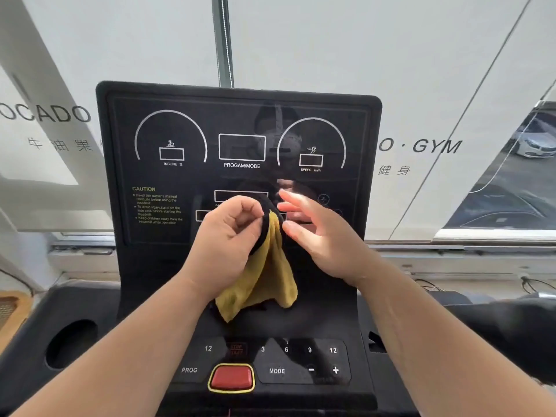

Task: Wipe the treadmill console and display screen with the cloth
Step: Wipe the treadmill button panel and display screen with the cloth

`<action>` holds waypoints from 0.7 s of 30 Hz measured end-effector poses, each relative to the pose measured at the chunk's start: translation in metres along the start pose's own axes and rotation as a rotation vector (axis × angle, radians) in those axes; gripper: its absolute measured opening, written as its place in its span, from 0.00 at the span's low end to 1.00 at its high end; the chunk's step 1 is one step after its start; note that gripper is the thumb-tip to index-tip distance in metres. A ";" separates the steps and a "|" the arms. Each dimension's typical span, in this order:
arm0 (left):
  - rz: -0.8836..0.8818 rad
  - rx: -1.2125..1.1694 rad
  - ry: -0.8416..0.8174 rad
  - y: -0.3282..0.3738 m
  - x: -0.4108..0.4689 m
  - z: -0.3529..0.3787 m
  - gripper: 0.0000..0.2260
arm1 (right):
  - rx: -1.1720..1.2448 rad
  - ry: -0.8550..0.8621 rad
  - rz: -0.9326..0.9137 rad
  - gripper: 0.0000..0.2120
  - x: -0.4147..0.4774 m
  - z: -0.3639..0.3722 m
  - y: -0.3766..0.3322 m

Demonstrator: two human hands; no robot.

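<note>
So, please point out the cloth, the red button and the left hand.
cloth (267, 275), head view, hanging yellow part.
red button (231, 377), head view, its top face.
left hand (228, 233), head view, back of hand.

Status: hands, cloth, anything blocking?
Left hand grips bunched cloth, hanging in front of display screen. Right hand open beside it. No obstruction seen.
</note>
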State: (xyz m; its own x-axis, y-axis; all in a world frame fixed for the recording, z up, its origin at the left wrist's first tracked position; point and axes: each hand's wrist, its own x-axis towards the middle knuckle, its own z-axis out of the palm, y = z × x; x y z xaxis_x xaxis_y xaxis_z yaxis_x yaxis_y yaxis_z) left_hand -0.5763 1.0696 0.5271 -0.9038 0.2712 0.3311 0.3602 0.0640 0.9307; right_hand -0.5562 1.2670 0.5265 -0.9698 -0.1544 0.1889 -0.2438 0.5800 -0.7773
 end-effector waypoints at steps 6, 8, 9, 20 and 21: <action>-0.225 -0.274 0.121 0.000 -0.004 -0.007 0.05 | 0.093 0.063 0.012 0.07 0.009 0.014 -0.014; -0.285 -0.237 0.131 -0.004 -0.006 -0.006 0.06 | 0.112 0.097 0.047 0.10 0.011 0.018 -0.017; -0.311 -0.211 0.118 -0.008 -0.007 -0.006 0.08 | 0.124 0.111 0.065 0.10 0.012 0.020 -0.017; -0.076 0.190 0.031 -0.009 0.045 0.016 0.04 | -0.185 0.230 -0.053 0.15 0.025 -0.039 -0.005; -0.044 0.205 0.041 -0.003 0.054 0.021 0.04 | -0.248 0.293 -0.086 0.15 0.031 -0.046 -0.005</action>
State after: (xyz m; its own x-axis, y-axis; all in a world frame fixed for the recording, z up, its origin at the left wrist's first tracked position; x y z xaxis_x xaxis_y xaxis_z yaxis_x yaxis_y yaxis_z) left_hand -0.6215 1.1044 0.5389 -0.9269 0.2247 0.3007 0.3557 0.2700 0.8947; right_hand -0.5853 1.2965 0.5639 -0.8988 0.0033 0.4383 -0.2846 0.7561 -0.5893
